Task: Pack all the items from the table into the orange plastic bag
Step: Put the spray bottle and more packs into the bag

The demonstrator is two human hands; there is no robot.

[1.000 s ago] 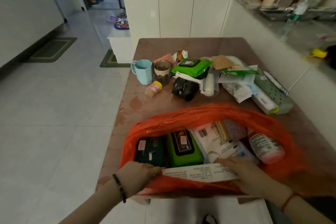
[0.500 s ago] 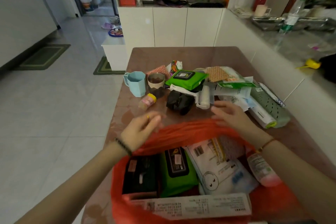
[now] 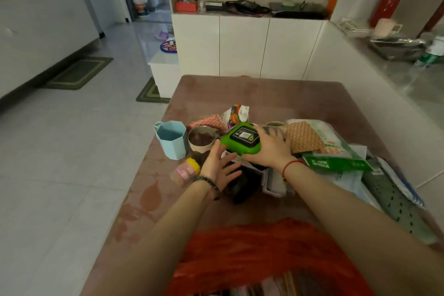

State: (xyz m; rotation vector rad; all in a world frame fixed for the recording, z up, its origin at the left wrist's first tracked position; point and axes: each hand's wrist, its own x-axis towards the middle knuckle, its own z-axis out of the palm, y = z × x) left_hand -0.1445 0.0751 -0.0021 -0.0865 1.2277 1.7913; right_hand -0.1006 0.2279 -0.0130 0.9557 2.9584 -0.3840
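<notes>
Now both hands had left the orange plastic bag (image 3: 252, 247) and reached out to the pile on the table (image 3: 264, 94). A moment before, they were at the bag's edge, and before that they were tucking a long white box inside. So that box was done, and it looked like the next thing was being picked.

The right hand (image 3: 269, 149) lay over the right end of the green pack (image 3: 240, 139), with the fingers on top and the thumb at the near edge, holding it. The left hand (image 3: 217, 167) was wide open with the fingers spread, just beside the pack's near left corner and not holding anything.

The bag sat well back from the grip, close to the person. Only its far edge and a small bit of the inside showed, too blurry to tell what was there. Earlier it held another green pack, a dark pack, a white pouch and a bottle.

Left of the grip stood a brown cup (image 3: 200, 139) with something dark inside. Further left stood a blue cup (image 3: 171, 142) that looked empty. A little jar (image 3: 185, 172) with a yellow lid lay just left of the open hand.
</notes>
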